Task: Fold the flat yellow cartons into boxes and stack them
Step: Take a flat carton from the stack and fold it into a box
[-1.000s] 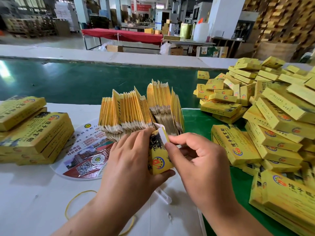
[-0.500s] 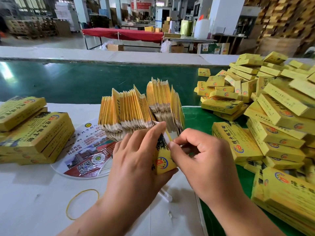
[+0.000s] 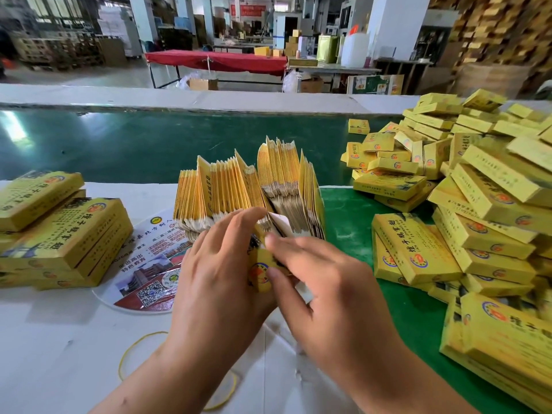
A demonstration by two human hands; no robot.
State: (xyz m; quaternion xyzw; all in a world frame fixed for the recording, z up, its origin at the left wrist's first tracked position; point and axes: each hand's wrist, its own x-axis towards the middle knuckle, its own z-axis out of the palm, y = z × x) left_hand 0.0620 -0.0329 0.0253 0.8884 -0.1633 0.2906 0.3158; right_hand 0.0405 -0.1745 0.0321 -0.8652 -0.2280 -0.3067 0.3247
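Between my hands stands one yellow carton, held upright with its white end flap sticking up. My left hand grips its left side, fingers wrapped behind it. My right hand presses against its right edge with thumb and fingertips. Just behind them a fanned bundle of flat yellow cartons stands on edge. Folded yellow boxes lie heaped at the right, and a neat stack of folded boxes sits at the left.
A round printed fan lies on the white table under the bundle. A yellow rubber band lies near my left forearm. A green conveyor belt runs across behind. A green mat covers the right side.
My right hand has moved in from pinching the carton's top flap to pressing the carton's right edge. The carton has shifted slightly left and its white flap stands behind my fingers.
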